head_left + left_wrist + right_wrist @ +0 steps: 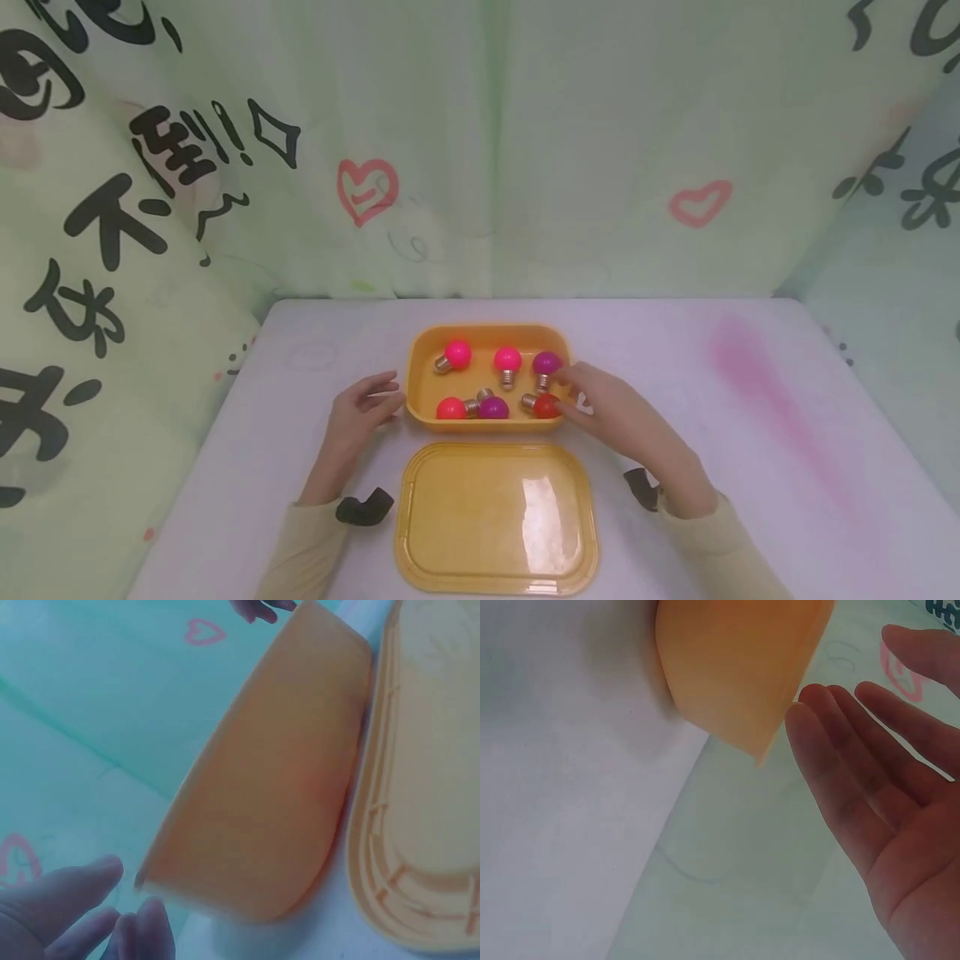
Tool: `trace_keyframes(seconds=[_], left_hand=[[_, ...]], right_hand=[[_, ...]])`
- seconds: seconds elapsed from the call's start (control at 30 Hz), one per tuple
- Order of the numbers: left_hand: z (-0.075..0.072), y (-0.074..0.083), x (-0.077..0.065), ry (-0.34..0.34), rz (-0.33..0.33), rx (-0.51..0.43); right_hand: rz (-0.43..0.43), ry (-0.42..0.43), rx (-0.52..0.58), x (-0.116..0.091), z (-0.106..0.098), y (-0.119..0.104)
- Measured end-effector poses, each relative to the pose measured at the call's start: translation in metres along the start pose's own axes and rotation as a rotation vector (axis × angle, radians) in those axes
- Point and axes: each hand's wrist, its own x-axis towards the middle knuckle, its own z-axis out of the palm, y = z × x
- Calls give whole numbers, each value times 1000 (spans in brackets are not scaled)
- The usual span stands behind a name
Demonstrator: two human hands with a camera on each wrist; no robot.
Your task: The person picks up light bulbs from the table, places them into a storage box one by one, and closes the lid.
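A deep yellow plastic box (pixel 487 425) holds several small bulbs with silvery screw bases. Inside are a pink bulb (pixel 457 354) at the back left, another pink bulb (pixel 507 359) beside a purple bulb (pixel 547 363), and a red bulb (pixel 547 407) at the front right. My left hand (pixel 356 421) is at the box's left end, fingers loosely bent and holding nothing; its fingertips (pixel 109 870) come close to the rim. At the right end, my right hand (pixel 626 417) reaches to the rim with extended fingers (pixel 840 765) and an empty palm. Whether it touches the box I cannot tell.
A flat yellow lid (pixel 480 517) lies on the white table (pixel 675 350) just in front of the box. Behind and to both sides hangs a pale green curtain (pixel 570 150) with black writing and red hearts. Dark bands (pixel 365 507) cross both wrists.
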Motion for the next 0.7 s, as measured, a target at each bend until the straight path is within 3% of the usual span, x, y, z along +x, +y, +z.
trace_keyframes(seconds=[0.17,0.33,0.7], left_hand=[[-7,-1,-9,-8,-22,69],[-11,3,-18,-29,-23,111],[-15,6,-34,-49,-23,153]], right_hand=[[58,5,88,-10,-4,2],[53,18,161,-21,-6,7],[84,2,218,-41,-8,13]])
